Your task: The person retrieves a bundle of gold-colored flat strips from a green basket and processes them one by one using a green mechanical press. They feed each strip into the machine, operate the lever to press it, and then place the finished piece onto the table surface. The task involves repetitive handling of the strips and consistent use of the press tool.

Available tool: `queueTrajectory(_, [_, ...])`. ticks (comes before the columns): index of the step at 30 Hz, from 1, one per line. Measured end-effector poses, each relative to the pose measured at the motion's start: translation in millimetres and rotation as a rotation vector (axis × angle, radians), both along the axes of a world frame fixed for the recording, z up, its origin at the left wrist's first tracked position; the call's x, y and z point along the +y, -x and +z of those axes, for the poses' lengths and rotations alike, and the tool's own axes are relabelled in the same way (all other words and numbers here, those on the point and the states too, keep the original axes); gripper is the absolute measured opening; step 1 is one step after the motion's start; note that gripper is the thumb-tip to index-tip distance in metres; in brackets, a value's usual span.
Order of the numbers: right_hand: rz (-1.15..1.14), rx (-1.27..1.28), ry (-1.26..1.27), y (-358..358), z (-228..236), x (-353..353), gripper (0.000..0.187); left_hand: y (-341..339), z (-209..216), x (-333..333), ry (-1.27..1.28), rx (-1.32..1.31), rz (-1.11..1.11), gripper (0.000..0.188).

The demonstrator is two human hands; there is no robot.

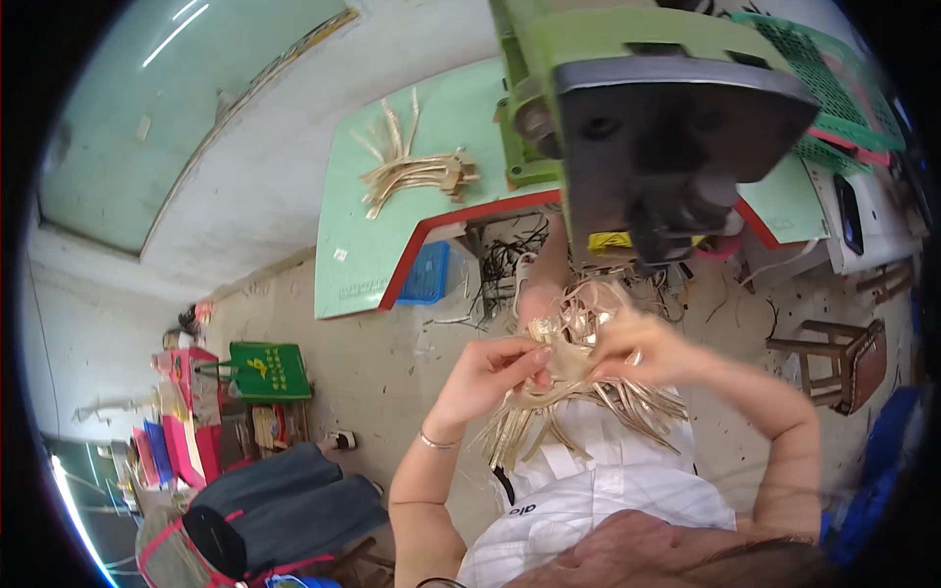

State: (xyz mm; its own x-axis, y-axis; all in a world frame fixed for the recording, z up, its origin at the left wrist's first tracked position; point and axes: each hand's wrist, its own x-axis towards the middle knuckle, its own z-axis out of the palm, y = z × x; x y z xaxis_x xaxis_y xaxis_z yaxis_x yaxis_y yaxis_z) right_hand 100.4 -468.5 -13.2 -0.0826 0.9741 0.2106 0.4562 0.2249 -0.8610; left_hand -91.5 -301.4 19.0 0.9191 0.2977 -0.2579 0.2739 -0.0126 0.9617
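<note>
Over my lap, my left hand (498, 372) pinches the near edge of a pale gold strap piece (569, 363) between thumb and fingers. My right hand (642, 351), partly smeared by motion, has its fingers closed on the other side of the same piece. Shiny gold straps (637, 407) lie in a loose bundle across my white clothing, their ends fanning out below both hands. More strips and a crumpled gold heap rest just beyond the hands. The exact shape of the held piece is partly hidden by my fingers.
A green machine (676, 108) with a dark head stands ahead on a pale green table (377, 260) edged in red. Gold strap bundles (421, 176) lie on its left part. A wooden stool (843, 363) is at right, a green bag (270, 370) at left, near another seated person.
</note>
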Motion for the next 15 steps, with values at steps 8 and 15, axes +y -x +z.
queueTrajectory(8, [-0.008, -0.402, 0.454, -98, 148, 20, 0.019, -69, 5, -39, 0.167, -0.216, 0.129, 0.024])
queueTrajectory(15, [0.095, -0.299, 0.226, -117, 128, 32, 0.023, -69, 3, -40, 0.133, -0.313, 0.228, 0.025])
